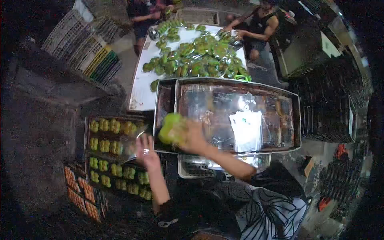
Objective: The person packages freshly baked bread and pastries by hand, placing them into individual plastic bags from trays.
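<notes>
My right hand (195, 137), smeared by motion, grips a lumpy green bun (171, 130) over the left end of a worn metal tray (276, 150). To its left is my left hand (147, 153), fingers pointing up, with a shiny clear plastic bag (130, 149) at its fingers; how firmly it is pinched is hard to tell. Flat clear bags (247, 130) lie stacked in the metal tray. Below my left hand, a dark tray (86, 136) carries rows of similar green buns.
Beyond the metal tray, a white table (140, 90) bears a heap of green buns in glossy plastic. Two people (264, 24) work at its far side. Stacked crates (78, 44) stand at left; orange-brown pieces (82, 194) lie at lower left. Dark stacked trays (328, 116) stand at right.
</notes>
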